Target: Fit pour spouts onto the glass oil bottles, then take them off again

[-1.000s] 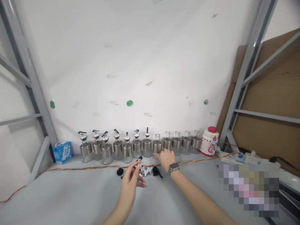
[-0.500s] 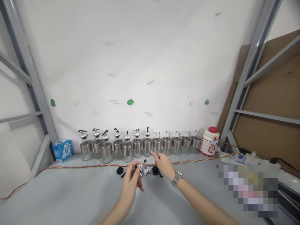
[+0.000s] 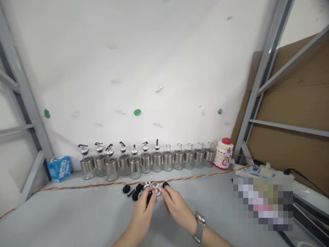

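Rounded blk pcs (image 3: 139, 187) & slvr spouts (image 3: 147, 185), partly behind hands (image 3: 143, 208)

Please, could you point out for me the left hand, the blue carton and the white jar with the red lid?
Left hand (image 3: 144, 208): head view, back of the hand.
Blue carton (image 3: 60, 169): head view, printed side.
White jar (image 3: 222, 156): head view, body below the lid.

Left grip (image 3: 144, 208), right grip (image 3: 177, 207) close together, both curled.

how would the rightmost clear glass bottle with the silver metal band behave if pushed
That clear glass bottle would probably tip if pushed at its narrow neck. Its uncapped rim could chip; its shiny metal band may feel slippery.
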The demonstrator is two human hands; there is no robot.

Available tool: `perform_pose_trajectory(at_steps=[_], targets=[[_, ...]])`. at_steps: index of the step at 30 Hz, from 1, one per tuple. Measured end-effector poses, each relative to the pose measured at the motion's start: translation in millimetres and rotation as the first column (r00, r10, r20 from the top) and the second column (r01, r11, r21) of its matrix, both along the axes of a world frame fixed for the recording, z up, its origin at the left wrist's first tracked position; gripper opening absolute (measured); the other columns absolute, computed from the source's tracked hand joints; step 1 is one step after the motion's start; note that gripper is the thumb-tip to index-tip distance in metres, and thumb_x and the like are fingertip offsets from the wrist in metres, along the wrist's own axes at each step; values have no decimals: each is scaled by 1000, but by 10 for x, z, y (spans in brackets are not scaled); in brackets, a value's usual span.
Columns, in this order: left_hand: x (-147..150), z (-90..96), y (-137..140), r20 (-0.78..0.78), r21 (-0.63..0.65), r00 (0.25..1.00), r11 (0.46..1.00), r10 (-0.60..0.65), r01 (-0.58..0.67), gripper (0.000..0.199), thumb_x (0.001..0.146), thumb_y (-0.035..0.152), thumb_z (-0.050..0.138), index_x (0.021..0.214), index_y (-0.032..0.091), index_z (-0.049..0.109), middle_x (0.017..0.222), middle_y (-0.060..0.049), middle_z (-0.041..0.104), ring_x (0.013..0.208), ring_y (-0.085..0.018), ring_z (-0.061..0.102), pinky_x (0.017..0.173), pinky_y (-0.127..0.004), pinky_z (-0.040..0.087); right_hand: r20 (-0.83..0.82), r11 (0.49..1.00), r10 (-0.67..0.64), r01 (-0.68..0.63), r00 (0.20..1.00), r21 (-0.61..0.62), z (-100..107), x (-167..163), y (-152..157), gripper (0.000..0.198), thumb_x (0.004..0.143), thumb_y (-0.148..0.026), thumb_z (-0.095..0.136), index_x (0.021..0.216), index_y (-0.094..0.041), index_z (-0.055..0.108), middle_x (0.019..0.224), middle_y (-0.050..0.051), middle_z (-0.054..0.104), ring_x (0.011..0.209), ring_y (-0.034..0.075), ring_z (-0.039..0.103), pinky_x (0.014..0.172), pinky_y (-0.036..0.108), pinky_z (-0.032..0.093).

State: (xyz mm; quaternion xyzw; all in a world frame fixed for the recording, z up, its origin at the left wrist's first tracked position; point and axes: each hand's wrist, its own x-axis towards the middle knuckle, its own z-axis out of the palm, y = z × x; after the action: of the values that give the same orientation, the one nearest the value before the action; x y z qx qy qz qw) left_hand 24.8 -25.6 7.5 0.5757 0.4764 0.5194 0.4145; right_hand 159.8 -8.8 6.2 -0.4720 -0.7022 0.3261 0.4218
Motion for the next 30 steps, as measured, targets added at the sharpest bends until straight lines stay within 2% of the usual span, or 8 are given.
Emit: perform_pose_trajectory(at_steps=[3,7,14,18,21,25,27,30], targets=[[-17,9,-42,-192,80,980,995,-45,62,29,83,38,39,101,22,53,97,-5,60,87,-18,55,79,-30,41,201,987,-95,66,975,144,-6,28,-25,32,88,-42,29,70,-21,46,60,0,54,54,13,48,52,22,31],[-50,-40,-34,-373,128,927,988,-31,84,32,83,38,36,107,22,50,107,-9,57,97,-22,52,85,-36,39,283,983,-130,86,950,162,-27,38,-11,32,89,-39,25,71,-21,45,60,1,56,53,14,49,52,22,30],[-89,-140,51,-452,218,891,965,-30,143,37,82,36,40,116,22,46,114,-11,54,105,-23,50,89,-40,38,142,996,-75,69,987,48,-32,45,-6,36,87,-46,26,70,-21,45,58,-1,53,53,12,48,52,21,34],[-124,-202,88,-499,247,867,960,6,135,47,79,38,46,121,19,39,112,-12,56,98,-23,55,82,-35,43,-89,980,-8,-10,996,-200,-101,-3,56,42,82,-55,28,67,-19,46,41,-6,41,36,10,40,39,20,31],[-153,-217,96,-602,291,791,952,107,92,35,79,41,44,107,20,48,91,-9,64,79,-22,61,68,-31,46,-239,935,-33,-54,971,-351,-160,-59,117,44,76,-61,34,64,-20,43,34,-10,32,27,8,29,28,19,21],[-157,-155,95,-785,361,570,927,244,100,27,84,39,33,84,20,53,78,-8,63,70,-21,61,58,-27,43,-340,863,-82,-104,937,-495,-194,-116,123,37,77,-54,39,60,-21,39,32,-11,32,24,7,31,26,18,20],[-143,-120,92,-819,383,511,912,261,149,29,86,35,29,82,21,53,78,-8,62,70,-20,60,58,-26,42,-426,786,-105,-188,899,-589,-189,-127,77,36,79,-49,36,57,-21,37,33,-10,32,23,7,30,27,17,20],[-104,-107,84,-836,365,502,908,221,208,30,87,31,25,81,21,52,78,-8,61,68,-19,59,58,-26,40,-567,593,-92,-412,819,-692,-169,-131,-19,39,82,-46,32,53,-21,33,34,-10,30,24,4,23,31,17,25]])
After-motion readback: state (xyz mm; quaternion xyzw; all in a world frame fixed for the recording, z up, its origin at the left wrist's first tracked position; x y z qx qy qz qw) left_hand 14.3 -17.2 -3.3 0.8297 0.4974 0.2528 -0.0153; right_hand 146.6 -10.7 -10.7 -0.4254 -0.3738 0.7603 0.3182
